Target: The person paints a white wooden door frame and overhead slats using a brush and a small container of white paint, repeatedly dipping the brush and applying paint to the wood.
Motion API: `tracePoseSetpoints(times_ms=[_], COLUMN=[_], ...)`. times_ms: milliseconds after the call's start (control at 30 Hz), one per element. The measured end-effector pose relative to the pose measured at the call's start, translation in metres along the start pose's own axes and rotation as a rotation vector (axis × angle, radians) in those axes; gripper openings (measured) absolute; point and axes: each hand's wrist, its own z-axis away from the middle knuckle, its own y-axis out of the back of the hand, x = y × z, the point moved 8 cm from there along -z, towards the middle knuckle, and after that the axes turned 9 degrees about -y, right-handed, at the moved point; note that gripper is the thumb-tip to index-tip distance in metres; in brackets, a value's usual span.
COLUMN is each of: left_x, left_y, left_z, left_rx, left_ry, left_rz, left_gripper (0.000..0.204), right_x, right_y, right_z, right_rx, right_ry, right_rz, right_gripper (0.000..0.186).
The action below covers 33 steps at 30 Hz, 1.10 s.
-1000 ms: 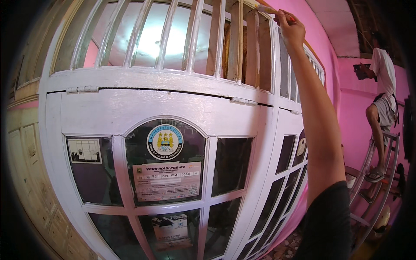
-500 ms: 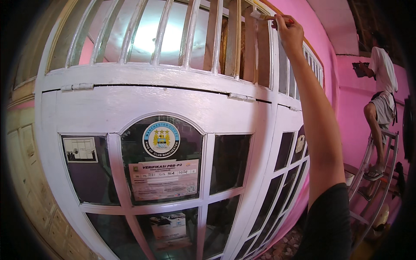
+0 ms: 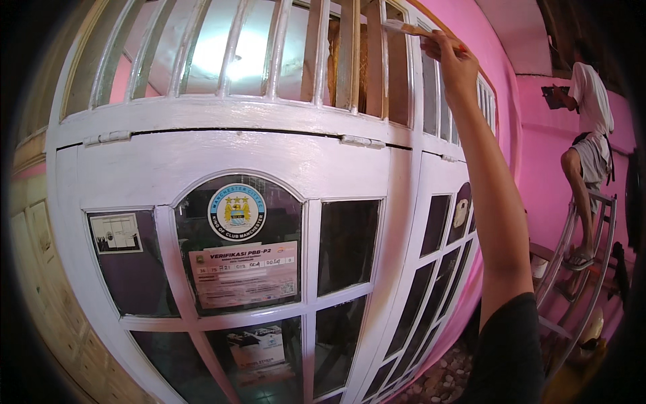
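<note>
My raised right hand [image 3: 452,62] grips a paintbrush [image 3: 414,28] with a wooden handle, its pale bristles at the top of the vertical slats [image 3: 381,54] in the transom grille. Some slats are white, others bare or brownish wood. Below the grille is a white door [image 3: 269,155] with hinges along its top and several dark glass panes [image 3: 346,246], bearing a round sticker [image 3: 237,211] and a pink paper notice [image 3: 245,275]. My left hand is out of view.
At the right, another person [image 3: 587,121] stands on a metal ladder [image 3: 572,296] holding a dark object against the pink wall. A bare wooden door [image 3: 37,249] is at far left. Pebbles [image 3: 434,390] lie along the wall's foot, and a white bucket [image 3: 538,266] sits behind the ladder.
The view has shifted, so the doors sit farther left. My right hand and brush have moved slightly down, the bristles now at a slat's upper part.
</note>
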Motion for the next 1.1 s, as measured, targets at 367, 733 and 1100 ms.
tracePoseSetpoints(times_ms=[367,733,1100], left_x=[-0.015,-0.01,-0.032], left_y=[-0.001,-0.009,-0.018], left_z=[0.003,-0.001,0.0], left_rx=[-0.054,-0.091,-0.137], left_ry=[-0.069,0.008,0.013], left_rz=[-0.212,-0.07,-0.245], left_gripper=[0.074,0.07,0.069], right_x=[-0.019,-0.031,-0.022], right_y=[0.01,0.008,0.017], right_z=[0.071,0.116,0.117], right_rx=[-0.141,-0.271,-0.248], right_ry=[-0.077,-0.015,-0.014], right_rz=[0.486,0.64,0.53], right_gripper=[0.026,0.027,0.026])
